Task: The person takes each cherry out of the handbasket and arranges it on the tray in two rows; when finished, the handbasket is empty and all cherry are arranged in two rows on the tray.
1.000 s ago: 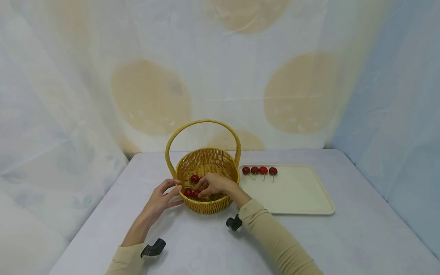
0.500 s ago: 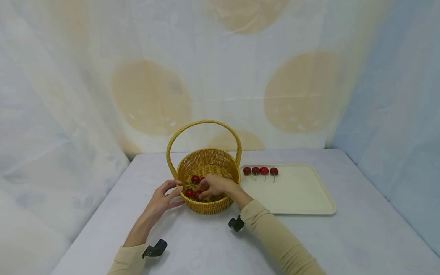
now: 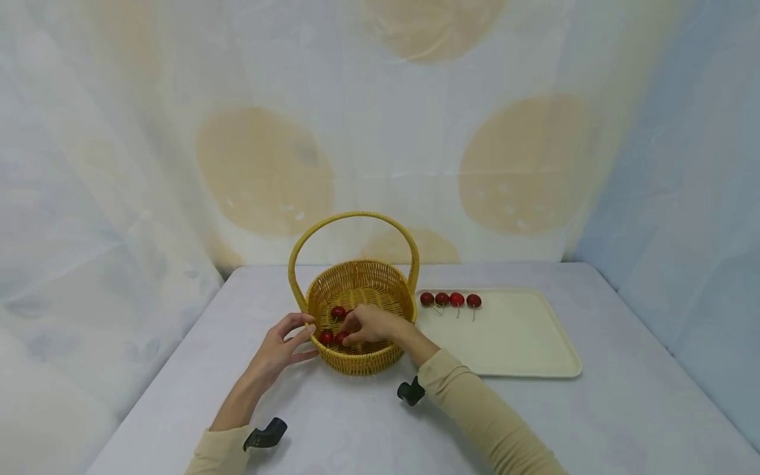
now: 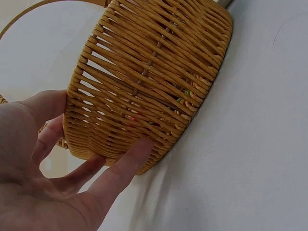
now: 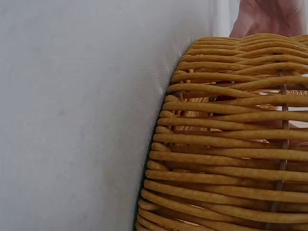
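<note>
A yellow wicker basket [image 3: 359, 364] with a tall hoop handle stands on the table. My left hand [image 3: 278, 348] holds its left rim; in the left wrist view, fingers [image 4: 122, 168] of that hand lie against the woven wall [image 4: 149, 62]. My right hand [image 3: 374, 324] reaches inside over the right side, fingers bent. Its thumb and forefinger are right at a red cherry [image 3: 340, 338]; I cannot tell whether they pinch it. Beside that lies another cherry [image 3: 326, 337], with a third cherry [image 3: 338, 313] behind. The basket wall [image 5: 231, 139] hides most of the right hand in the right wrist view.
A cream tray [image 3: 505, 336] lies just right of the basket. Several cherries [image 3: 442, 299] with stems stand in a row along its back left edge. Black curved pieces [image 3: 266, 433] sit at both wrists. A patterned cloth [image 3: 392, 152] hangs behind the table.
Both hands and the basket keep nearly the same places. The whole head view has shifted slightly; the cherries in the basket and on the tray stay put.
</note>
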Demonstrator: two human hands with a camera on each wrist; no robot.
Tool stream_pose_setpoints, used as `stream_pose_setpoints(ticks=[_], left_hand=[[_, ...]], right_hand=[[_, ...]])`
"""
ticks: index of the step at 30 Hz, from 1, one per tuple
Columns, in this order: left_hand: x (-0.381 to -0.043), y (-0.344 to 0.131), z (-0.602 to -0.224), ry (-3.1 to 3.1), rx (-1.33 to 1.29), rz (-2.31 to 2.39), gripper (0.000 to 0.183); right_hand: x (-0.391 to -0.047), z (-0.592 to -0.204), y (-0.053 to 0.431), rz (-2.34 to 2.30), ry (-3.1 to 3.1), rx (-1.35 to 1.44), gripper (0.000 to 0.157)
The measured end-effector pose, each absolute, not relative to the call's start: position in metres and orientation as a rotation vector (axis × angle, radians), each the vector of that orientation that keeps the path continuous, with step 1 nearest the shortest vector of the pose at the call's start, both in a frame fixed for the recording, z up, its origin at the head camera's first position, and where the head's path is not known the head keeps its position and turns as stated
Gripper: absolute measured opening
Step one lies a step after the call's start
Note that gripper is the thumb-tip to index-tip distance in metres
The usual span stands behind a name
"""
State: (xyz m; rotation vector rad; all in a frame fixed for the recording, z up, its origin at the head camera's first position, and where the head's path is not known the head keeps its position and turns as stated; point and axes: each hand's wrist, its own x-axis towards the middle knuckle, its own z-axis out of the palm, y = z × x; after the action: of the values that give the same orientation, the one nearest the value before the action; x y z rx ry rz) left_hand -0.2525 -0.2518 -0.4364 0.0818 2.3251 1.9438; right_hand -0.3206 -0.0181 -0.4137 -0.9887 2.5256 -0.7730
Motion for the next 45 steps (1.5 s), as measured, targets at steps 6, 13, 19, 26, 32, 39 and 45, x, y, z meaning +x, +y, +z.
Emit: stream_pose_setpoints(ticks=[6, 13, 19, 26, 32, 39, 45], left_hand=[[-0.251, -0.252, -0.438, 2.305, 0.068, 1.961, 0.053], [-0.252, -0.252, -0.436, 2.295, 0.081, 1.978, 0.047], [-0.252, -0.253, -0.434, 2.308, 0.083, 1.964, 0.051], [-0.253, -0.254, -0.432, 2.314, 0.091, 1.964, 0.05], [-0.252, -0.254, -0.433, 2.321, 0.1, 1.952, 0.052], [-0.251, -0.254, -0.432, 2.315, 0.101, 1.953, 0.05], [-0.251, -0.254, -0.433, 2.322, 0.108, 1.95, 0.052]], right_hand=[[-0.319, -0.41, -0.015, -0.856, 2.508, -1.0, 0.028], [-0.32, -0.401, -0.003, -0.988, 2.476, -1.013, 0.027], [-0.321, -0.388, 0.016, -0.992, 2.518, -1.053, 0.032], [-0.32, -0.375, 0.04, -0.961, 2.554, -1.109, 0.034], [-0.316, -0.369, 0.06, -1.009, 2.534, -1.109, 0.031], [-0.314, -0.362, 0.087, -1.09, 2.5, -1.053, 0.032], [-0.31, -0.358, 0.108, -1.101, 2.49, -1.028, 0.032]])
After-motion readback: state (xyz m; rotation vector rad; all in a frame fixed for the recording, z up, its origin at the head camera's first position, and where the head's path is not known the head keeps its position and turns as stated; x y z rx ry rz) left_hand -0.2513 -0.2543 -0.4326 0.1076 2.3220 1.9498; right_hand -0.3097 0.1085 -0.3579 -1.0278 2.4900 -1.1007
